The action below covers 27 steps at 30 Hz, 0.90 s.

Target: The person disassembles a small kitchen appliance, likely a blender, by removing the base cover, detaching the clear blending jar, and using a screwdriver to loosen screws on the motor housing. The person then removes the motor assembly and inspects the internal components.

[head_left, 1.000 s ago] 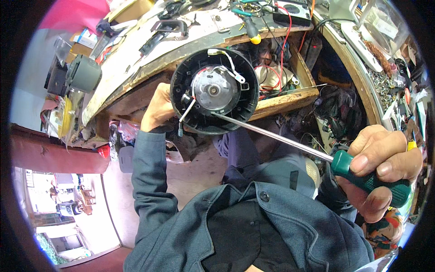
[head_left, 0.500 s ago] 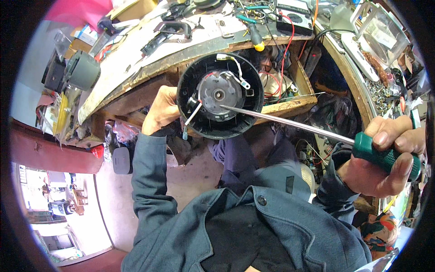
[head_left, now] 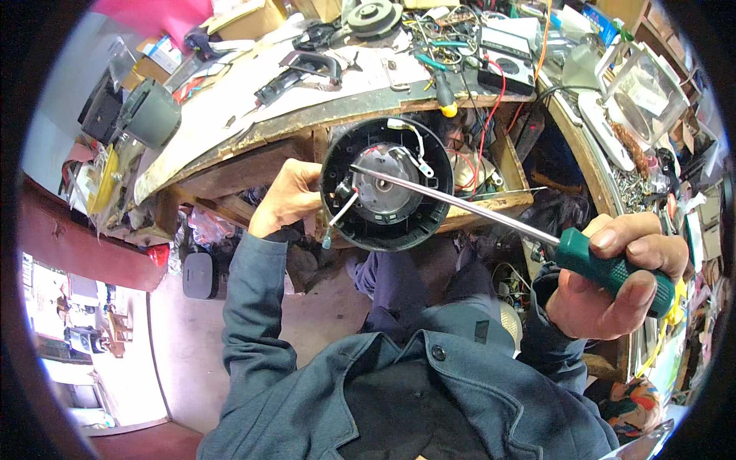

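Observation:
My left hand (head_left: pixel 290 195) is closed on the left rim of a round black plastic housing (head_left: pixel 434 211), holding it with its open side up. Inside sits a grey metal motor (head_left: pixel 381 204) with a bearing hole at its centre. A white wire (head_left: pixel 420 142) with a lug lies at the upper right, and another with a small connector hangs over the lower left rim. My right hand (head_left: pixel 617 276) grips the green handle of a long screwdriver (head_left: pixel 491 214). Its shaft crosses the housing, with the tip at the motor's upper left edge; whether it touches is unclear.
An open wooden drawer (head_left: pixel 491 205) with cloth and red wires stands behind the housing. On the bench (head_left: pixel 264 123) lie a black handle-shaped part (head_left: pixel 299 75), a yellow-tipped screwdriver (head_left: pixel 445 93) and a meter (head_left: pixel 506 65). Loose screws (head_left: pixel 658 184) fill the right-hand shelf.
The screwdriver's tip has shifted from below the motor's centre to its upper left edge. My right hand has come left with it. The housing sits slightly lower and further right in view.

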Motion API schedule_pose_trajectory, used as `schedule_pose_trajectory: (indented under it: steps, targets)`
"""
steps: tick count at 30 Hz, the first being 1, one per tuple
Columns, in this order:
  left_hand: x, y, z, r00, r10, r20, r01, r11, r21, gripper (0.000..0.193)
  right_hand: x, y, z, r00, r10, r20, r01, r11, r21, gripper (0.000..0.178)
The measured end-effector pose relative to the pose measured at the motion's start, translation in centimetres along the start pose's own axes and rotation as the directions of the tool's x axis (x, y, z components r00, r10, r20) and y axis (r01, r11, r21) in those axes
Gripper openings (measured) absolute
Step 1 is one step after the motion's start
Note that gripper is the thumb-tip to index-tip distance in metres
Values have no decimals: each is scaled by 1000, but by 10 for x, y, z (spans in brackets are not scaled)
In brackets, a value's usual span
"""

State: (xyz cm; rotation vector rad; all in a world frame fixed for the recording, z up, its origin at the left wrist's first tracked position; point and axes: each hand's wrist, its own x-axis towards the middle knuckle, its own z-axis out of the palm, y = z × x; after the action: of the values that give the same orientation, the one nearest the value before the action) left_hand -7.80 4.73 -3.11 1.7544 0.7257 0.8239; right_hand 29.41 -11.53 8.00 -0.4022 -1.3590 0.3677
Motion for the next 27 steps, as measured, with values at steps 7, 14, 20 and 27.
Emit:
schedule_pose_trajectory:
  steps: [7, 14, 20, 27]
  targets:
    - [0, -7, 2, 997, -61, -41, 63, 996, 57, 15, 22, -9, 25, 977, 181, -109, -191, 977, -91, 57]
    - [6, -23, 1, 998, -15, -67, 23, 992, 125, 10, 49, -20, 37, 996, 84, -29, -89, 945, -316, 62]
    - [-1, -19, 1, 996, 32, -82, -16, 983, 183, 10, 55, -17, 44, 995, -70, 66, 90, 917, -389, 51]
    - [4, -11, 4, 994, 85, -75, -65, 969, 237, 12, 59, -29, 58, 994, -72, 81, 99, 903, -418, 42]
